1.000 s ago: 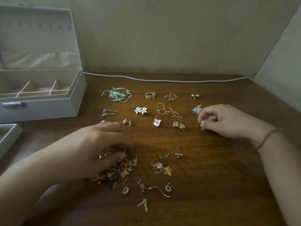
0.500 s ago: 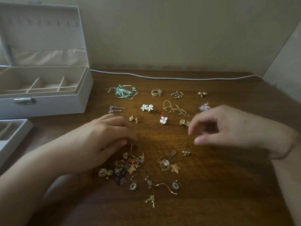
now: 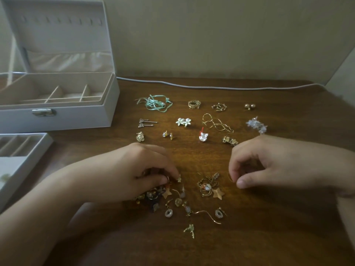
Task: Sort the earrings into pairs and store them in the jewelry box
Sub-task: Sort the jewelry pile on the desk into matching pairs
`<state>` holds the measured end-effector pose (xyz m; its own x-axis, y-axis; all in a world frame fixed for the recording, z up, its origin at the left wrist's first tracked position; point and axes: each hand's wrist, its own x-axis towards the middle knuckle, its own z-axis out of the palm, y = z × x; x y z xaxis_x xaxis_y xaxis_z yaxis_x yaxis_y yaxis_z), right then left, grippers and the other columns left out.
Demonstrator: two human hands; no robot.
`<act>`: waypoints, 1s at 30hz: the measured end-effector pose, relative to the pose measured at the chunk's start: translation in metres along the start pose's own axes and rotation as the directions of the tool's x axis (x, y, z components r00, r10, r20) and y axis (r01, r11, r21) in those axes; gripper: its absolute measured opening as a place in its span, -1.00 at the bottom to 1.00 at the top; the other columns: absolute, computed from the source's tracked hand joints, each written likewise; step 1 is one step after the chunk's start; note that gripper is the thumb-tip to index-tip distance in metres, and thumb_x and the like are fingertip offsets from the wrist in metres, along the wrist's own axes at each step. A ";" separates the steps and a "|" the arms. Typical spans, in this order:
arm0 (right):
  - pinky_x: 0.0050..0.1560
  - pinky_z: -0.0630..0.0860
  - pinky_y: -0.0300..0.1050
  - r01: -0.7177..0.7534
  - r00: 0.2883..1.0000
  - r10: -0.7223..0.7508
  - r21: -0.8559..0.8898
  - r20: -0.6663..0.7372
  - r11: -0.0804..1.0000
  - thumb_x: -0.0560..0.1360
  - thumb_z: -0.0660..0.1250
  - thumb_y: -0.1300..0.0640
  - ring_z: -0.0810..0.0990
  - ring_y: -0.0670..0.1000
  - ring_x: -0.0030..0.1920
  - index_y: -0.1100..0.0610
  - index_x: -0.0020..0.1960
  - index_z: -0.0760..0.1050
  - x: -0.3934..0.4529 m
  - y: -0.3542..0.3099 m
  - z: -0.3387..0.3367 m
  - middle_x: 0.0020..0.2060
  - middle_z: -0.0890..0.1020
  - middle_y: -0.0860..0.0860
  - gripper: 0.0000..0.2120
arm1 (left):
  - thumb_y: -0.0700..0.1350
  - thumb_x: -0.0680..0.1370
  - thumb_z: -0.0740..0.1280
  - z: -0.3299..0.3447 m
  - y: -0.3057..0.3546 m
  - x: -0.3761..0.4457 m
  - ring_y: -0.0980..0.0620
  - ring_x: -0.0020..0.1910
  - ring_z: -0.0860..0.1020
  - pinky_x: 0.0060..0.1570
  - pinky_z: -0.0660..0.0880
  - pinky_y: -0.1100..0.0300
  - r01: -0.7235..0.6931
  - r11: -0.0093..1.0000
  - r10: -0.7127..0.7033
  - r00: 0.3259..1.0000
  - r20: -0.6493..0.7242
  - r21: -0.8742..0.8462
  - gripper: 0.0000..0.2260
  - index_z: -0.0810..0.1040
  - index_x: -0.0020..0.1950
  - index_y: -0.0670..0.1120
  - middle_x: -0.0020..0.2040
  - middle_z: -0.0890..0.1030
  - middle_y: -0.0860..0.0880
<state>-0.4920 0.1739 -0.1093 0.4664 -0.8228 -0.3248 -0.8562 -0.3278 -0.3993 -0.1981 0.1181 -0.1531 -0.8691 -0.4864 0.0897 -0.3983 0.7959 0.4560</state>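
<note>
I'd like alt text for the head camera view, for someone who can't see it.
Two hands, left hand and right hand, pick through loose earrings on a wooden table. Beyond them lie sorted pairs, with an open white jewelry box at left.

A dark brown wooden worktop [image 3: 269,237] with a visible grain fills the lower part of the view. A thin pale grey cable [image 3: 211,86] lies along its far edge, running from left to right in a shallow wave. Behind it rises a plain beige wall [image 3: 221,35], meeting a lighter wall panel [image 3: 343,72] at the right
</note>
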 end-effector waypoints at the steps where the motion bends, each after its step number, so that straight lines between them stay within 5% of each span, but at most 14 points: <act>1: -0.10 0.52 -0.12 0.016 1.000 -0.016 0.015 -0.002 1.000 0.46 0.39 -0.09 0.53 -0.18 -0.05 -0.24 -0.08 0.54 -0.002 -0.002 -0.002 -0.07 0.55 -0.26 -0.94 | -0.13 0.58 0.37 -0.001 0.001 0.000 0.19 0.07 0.57 0.03 0.48 0.32 0.000 1.000 0.000 1.000 0.012 -0.007 -0.75 0.60 0.20 0.15 0.06 0.55 0.29; 6: -0.22 0.57 -0.16 0.168 0.937 -0.075 0.252 -0.340 0.953 0.43 0.41 0.01 0.62 -0.10 -0.25 -0.10 -0.14 0.61 0.003 -0.023 0.003 -0.23 0.66 -0.11 -0.98 | 0.00 0.58 0.35 -0.003 0.005 0.000 0.13 -0.04 0.59 -0.10 0.56 0.14 0.075 0.997 -0.078 0.978 -0.193 -0.025 -0.82 0.61 0.17 0.15 -0.01 0.60 0.20; 9: -0.31 0.62 -0.11 0.248 0.896 -0.014 0.476 -0.443 0.844 0.42 0.45 0.19 0.65 -0.01 -0.34 0.03 -0.12 0.62 0.021 -0.042 0.018 -0.28 0.67 0.03 -0.91 | 0.11 0.56 0.35 0.001 0.016 0.007 0.10 -0.10 0.62 -0.15 0.58 0.13 0.121 0.954 -0.207 0.929 -0.308 -0.276 -0.81 0.61 0.15 0.18 -0.05 0.66 0.15; 12: -0.24 0.54 -0.34 0.165 0.860 -0.023 0.237 -0.509 0.957 0.44 0.45 0.15 0.63 -0.17 -0.26 -0.09 -0.06 0.61 0.030 -0.037 0.026 -0.29 0.65 -0.13 -0.85 | 0.04 0.53 0.38 0.007 0.022 0.012 0.24 -0.12 0.57 -0.19 0.46 0.37 0.150 0.968 -0.209 0.926 -0.315 -0.203 -0.82 0.63 0.12 0.16 -0.09 0.65 0.19; 14: -0.21 0.46 -0.42 0.069 0.868 -0.031 0.059 -0.496 0.996 0.46 0.42 0.08 0.58 -0.26 -0.17 -0.17 -0.04 0.60 0.024 -0.030 0.021 -0.28 0.61 -0.23 -0.85 | -0.01 0.52 0.39 0.005 0.021 0.010 0.25 -0.06 0.54 -0.15 0.43 0.41 0.189 0.980 -0.201 0.927 -0.315 -0.070 -0.83 0.64 0.10 0.15 -0.07 0.61 0.23; 19: -0.18 0.48 -0.23 -0.044 0.981 0.035 -0.043 -0.191 0.998 0.44 0.42 -0.05 0.49 -0.28 -0.08 -0.30 0.05 0.53 0.015 -0.019 0.014 -0.12 0.54 -0.30 -0.77 | 0.04 0.51 0.43 0.004 0.022 0.008 0.17 0.03 0.54 -0.08 0.46 0.36 0.144 0.987 -0.155 0.967 -0.203 -0.068 -0.87 0.64 0.05 0.18 -0.02 0.58 0.22; 24: -0.16 0.53 -0.17 -0.013 0.969 -0.002 -0.061 -0.245 0.998 0.45 0.42 -0.03 0.49 -0.24 -0.11 -0.21 -0.06 0.60 0.020 -0.022 0.018 -0.12 0.55 -0.22 -0.90 | 0.14 0.50 0.40 0.017 0.033 0.012 0.23 0.12 0.47 0.10 0.40 0.39 0.080 0.996 -0.075 0.991 -0.108 0.039 -0.80 0.63 0.11 0.18 0.03 0.54 0.27; 30: -0.17 0.51 -0.25 -0.034 0.973 0.029 -0.016 -0.227 0.999 0.48 0.37 -0.05 0.52 -0.26 -0.10 -0.19 -0.10 0.54 0.014 -0.018 0.013 -0.16 0.56 -0.26 -0.97 | 0.17 0.49 0.38 0.023 0.040 0.014 0.25 0.05 0.40 0.11 0.41 0.15 0.081 0.990 -0.066 0.990 -0.125 0.118 -0.88 0.62 0.01 0.23 -0.02 0.53 0.30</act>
<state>-0.4668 0.1741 -0.1176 0.3787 -0.9159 -0.1329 -0.8749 -0.3075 -0.3741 -0.2331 0.1515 -0.1542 -0.7975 -0.5791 0.1691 -0.4992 0.7909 0.3539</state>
